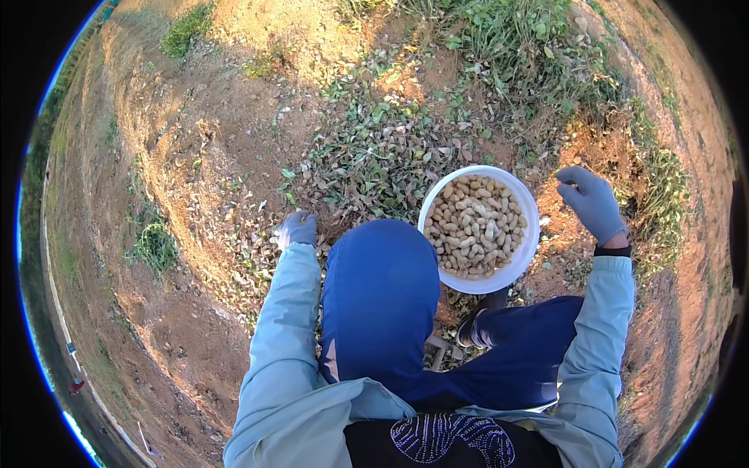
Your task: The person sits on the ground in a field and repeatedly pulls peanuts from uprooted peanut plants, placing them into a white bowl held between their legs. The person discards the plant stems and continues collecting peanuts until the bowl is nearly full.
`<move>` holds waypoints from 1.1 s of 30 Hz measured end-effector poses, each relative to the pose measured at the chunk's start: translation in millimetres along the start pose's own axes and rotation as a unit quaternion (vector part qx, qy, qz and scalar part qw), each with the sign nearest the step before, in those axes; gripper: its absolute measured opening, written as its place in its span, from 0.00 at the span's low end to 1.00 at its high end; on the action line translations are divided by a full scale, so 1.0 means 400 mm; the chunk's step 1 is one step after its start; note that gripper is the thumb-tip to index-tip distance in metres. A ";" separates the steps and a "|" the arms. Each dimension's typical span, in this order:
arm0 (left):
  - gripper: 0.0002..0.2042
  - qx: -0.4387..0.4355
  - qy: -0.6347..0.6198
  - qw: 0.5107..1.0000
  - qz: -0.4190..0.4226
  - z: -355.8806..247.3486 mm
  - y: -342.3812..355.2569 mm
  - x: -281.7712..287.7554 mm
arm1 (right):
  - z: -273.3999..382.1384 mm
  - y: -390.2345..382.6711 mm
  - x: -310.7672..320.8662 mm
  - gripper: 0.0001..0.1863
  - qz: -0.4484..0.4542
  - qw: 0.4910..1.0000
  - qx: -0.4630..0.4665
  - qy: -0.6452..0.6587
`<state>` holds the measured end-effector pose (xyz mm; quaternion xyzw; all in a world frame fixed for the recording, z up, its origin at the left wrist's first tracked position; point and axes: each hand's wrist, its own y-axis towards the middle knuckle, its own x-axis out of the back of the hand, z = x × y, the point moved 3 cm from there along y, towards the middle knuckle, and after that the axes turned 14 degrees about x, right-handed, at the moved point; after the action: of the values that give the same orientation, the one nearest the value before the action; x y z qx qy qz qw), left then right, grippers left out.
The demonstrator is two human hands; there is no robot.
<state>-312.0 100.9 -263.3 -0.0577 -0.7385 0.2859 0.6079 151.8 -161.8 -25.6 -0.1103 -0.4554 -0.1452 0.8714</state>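
Observation:
A white bucket [534, 232] stands on the ground just right of my raised left knee, with many unshelled peanuts [477, 226] heaped inside. My right hand [596, 206], in a grey glove, is to the right of the bucket and apart from its rim. Its fingers are bent in toward the thumb, and whatever they hold, if anything, is hidden. On the other side of the knee, my left hand [298, 229], gloved in grey too, hangs low by the leaf litter. Those fingers are curled closed, and their contents cannot be made out.
Dry and green leaves [374, 160] lie in a patch beyond the bucket. A pile of pulled green plants [519, 47] sits at the far right. Bare reddish soil [187, 125] spreads to the left, with a small green plant [154, 246]. My shoe [470, 327] is close to the bucket.

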 end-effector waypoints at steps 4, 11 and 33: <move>0.09 -0.012 -0.255 0.967 0.018 0.039 0.001 0.002 | 0.012 0.003 0.003 0.13 -0.006 1.000 0.023 -0.017; 0.13 -0.221 -0.383 0.871 0.215 -0.153 -0.192 0.182 | 0.007 0.000 0.008 0.13 -0.013 0.997 0.057 -0.042; 0.35 -0.121 -0.046 0.989 -0.077 0.080 -0.069 0.163 | 0.044 -0.043 -0.327 0.24 0.442 0.894 0.053 -0.056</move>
<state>-351.3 95.1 -196.4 -0.0598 -0.7972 0.1493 0.5818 61.1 -152.0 -122.7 -0.2617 -0.4145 0.2858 0.8234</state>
